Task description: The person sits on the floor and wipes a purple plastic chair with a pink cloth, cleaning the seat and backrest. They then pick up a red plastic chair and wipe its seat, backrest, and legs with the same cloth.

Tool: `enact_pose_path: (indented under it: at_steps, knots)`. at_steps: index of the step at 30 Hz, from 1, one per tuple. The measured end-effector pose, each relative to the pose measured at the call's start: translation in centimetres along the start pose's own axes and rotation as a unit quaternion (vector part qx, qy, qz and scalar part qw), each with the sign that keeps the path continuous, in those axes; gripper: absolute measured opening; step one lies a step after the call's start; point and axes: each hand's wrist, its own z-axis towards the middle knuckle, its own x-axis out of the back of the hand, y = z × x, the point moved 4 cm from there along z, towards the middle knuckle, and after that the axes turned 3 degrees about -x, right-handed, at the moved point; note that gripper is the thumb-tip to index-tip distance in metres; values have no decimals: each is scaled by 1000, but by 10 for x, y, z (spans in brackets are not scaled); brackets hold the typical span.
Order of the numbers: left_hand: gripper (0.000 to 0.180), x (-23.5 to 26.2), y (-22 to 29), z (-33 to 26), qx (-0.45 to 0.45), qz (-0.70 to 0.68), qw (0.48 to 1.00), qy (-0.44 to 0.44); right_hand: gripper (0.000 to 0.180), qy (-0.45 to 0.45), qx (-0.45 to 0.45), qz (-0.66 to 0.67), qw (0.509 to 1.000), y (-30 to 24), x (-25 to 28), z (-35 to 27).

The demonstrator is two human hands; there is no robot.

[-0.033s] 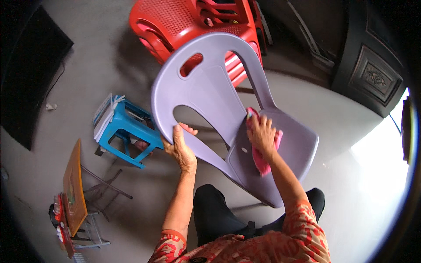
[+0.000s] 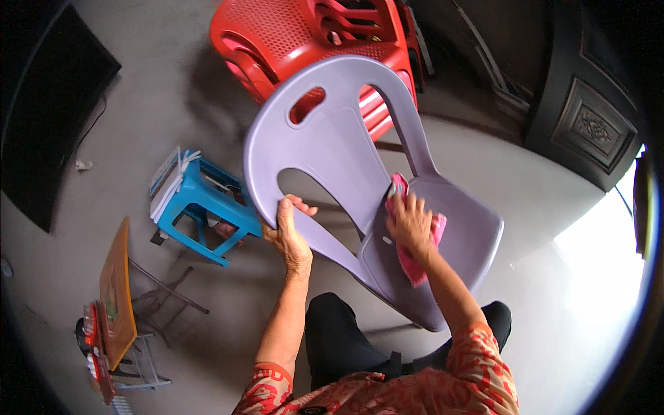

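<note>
A lavender plastic chair (image 2: 325, 149) stands tilted in front of me, its curved back toward the far left and its seat at the right. My left hand (image 2: 289, 238) is wrapped round the left side arm of the backrest, thumb on top. On the seat, close to where it meets the backrest, my right hand (image 2: 413, 225) presses down a pink cloth (image 2: 415, 271). Bunched cloth sticks out above and below the fingers. A small pale oval spot, perhaps a hole, shows on the seat beside the cloth.
Behind the chair are stacked red plastic chairs (image 2: 273, 31). A blue stool (image 2: 207, 207) bearing white items stands left. Lower left is a folding table with an orange-brown top (image 2: 119, 297). A dark carved wooden panel (image 2: 588, 121) rises at right, and a black screen-like panel (image 2: 52, 124) at far left.
My right hand and the cloth have slid slightly toward me over the seat. My left hand keeps its hold on the chair. The whole view has shifted a little.
</note>
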Motion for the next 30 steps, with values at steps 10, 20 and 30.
enact_pose_path:
  at_steps: [10,20,30]
  knots:
    - [41,-7,6,-2,3,-24,999,-37,37,-168,242,78,952,23,56,-91]
    - [45,-16,8,-12,24,-56,998,-14,44,53,-52,-211,975,183,60,-27]
    - [42,2,-76,-79,88,29,996,19,53,-337,-149,510,777,248,58,17]
